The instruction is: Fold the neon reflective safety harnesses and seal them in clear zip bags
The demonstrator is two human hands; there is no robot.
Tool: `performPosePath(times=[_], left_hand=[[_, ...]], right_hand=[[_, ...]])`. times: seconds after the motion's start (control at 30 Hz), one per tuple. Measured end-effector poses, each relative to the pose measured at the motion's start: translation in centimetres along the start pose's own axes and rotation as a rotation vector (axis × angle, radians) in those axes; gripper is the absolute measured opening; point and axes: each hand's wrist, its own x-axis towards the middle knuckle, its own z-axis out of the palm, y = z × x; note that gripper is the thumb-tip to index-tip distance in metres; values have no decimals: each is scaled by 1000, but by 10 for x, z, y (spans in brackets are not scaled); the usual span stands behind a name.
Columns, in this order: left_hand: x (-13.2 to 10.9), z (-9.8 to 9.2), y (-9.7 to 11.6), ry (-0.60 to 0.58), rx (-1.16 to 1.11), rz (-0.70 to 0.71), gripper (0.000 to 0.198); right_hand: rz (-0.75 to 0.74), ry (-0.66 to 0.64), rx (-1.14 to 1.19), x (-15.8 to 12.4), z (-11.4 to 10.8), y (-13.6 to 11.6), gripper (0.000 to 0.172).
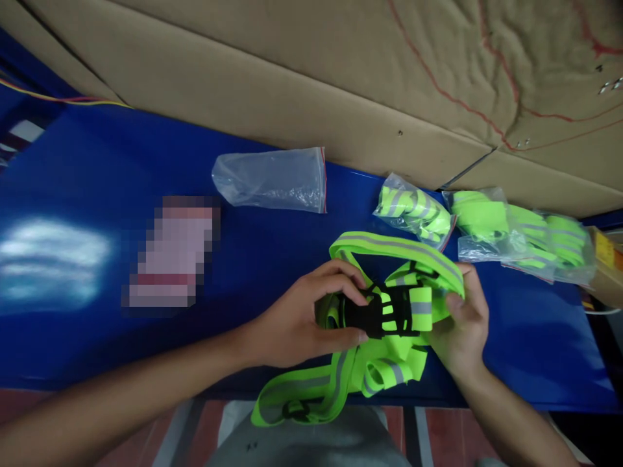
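Note:
A neon-green reflective strap harness [396, 243] with grey stripes is held over the front of the blue table. My left hand [311, 311] pinches its black plastic buckle [363, 314] between thumb and fingers. On the other side, my right hand [462, 318] is closed around the looped webbing, its thumb on top. Part of the strap hangs past the table's near edge in a loop, with a small black slider [295, 410] on it. The right fingers are partly hidden behind the strap.
An unfilled clear zip bag [270, 178] lies at the back of the blue table [253, 259]. Clear bags of folded green straps [413, 207] line the back right, beside a cardboard box [606, 259]. A blurred-out object [172, 253] lies left. Behind stands a brown covered panel [292, 71].

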Motion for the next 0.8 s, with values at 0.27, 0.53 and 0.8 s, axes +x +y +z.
performPosePath(times=[0.27, 0.53, 0.8], left_hand=[[7, -13, 0, 114, 54, -39, 13], [4, -11, -1, 67, 326, 54, 15], [2, -23, 21, 342, 455, 143, 19]], right_hand=[[-43, -54, -249, 29, -7, 9, 47], [-570, -441, -519, 17, -2, -18, 62], [-256, -109, -117, 33, -26, -9, 9]])
